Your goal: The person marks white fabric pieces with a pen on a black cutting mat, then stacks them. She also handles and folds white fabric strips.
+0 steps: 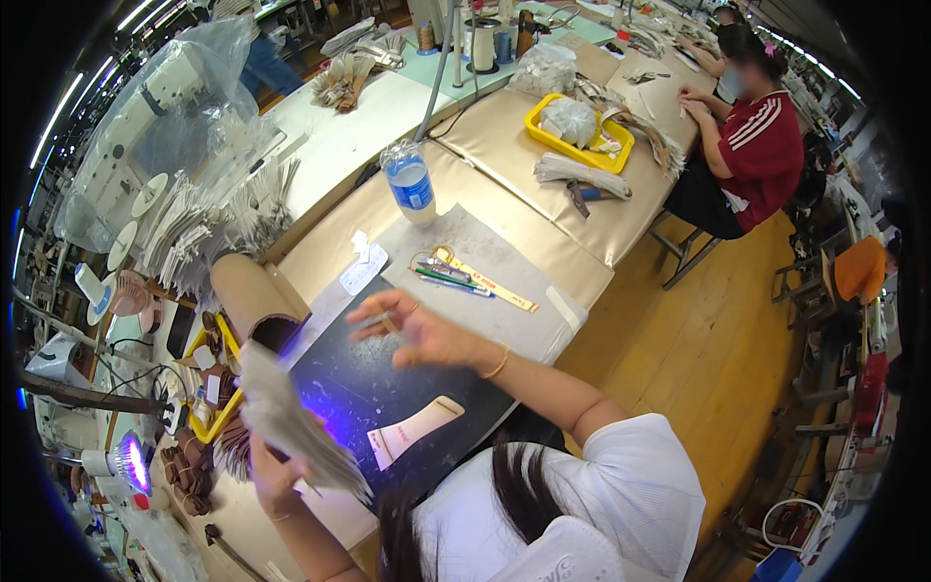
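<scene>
My left hand (275, 477) is closed around a thick bundle of thin grey cut pieces (296, 417), held tilted above the left edge of the dark work mat (339, 383). The bundle is slightly blurred, and it hides some of the fingers. Over the mat's middle my right hand (419, 332) is raised with its fingers apart, holding nothing that I can see. A small tan band shows at its fingers. Below that hand, a pale flared template (417, 434) with dark lines and red marks lies flat on the mat.
Beyond my right hand lie pens (456, 281) and a yellow ruler (495, 287). A water bottle (412, 189) stands behind. Left are a cardboard tube (254, 296), a yellow tray (230, 339) and a lit purple lamp (133, 461). A co-worker (761, 145) sits at far right.
</scene>
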`<state>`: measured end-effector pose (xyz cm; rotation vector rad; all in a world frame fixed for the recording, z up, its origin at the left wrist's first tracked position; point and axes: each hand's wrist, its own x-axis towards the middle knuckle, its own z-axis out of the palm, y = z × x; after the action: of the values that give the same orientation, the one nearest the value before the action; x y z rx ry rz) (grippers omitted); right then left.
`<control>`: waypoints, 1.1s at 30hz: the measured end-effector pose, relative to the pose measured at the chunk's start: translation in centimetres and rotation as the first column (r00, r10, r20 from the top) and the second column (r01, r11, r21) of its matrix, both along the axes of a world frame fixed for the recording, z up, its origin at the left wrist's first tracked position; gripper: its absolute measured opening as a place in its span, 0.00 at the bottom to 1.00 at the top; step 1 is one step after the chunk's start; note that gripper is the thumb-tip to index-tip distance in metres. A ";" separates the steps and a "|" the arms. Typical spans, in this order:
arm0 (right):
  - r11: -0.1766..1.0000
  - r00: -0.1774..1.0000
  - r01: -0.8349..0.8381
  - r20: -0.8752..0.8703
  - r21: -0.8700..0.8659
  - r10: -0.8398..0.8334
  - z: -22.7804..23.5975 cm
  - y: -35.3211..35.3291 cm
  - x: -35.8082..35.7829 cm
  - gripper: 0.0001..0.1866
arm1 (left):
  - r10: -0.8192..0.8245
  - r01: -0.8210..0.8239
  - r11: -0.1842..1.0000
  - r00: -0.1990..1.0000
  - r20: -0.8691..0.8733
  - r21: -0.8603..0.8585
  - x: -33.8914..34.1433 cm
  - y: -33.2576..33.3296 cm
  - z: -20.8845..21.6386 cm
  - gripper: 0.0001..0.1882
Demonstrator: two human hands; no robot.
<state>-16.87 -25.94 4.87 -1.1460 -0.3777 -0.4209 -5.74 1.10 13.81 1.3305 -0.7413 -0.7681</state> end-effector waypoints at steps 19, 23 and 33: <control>0.453 0.881 -0.211 0.033 -0.866 0.473 11.9 3.4 -0.6 0.18 | -0.045 0.115 0.942 0.974 -0.222 0.315 -1.7 -2.4 -4.2 0.47; 0.559 0.921 -0.305 -0.090 -0.771 0.378 11.3 1.7 -0.9 0.10 | 0.083 -0.044 0.996 0.820 -0.566 0.082 -0.9 -0.5 -5.3 0.53; 0.898 0.937 -0.077 -0.339 -0.432 -0.083 4.9 3.9 -0.6 0.46 | 0.241 -0.367 0.927 0.738 -0.631 -0.076 -0.1 -0.4 -4.8 0.37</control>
<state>-17.43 -21.99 9.79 -1.6355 -0.1566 -0.1233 -5.85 0.73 9.03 0.9005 -0.0595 -0.7726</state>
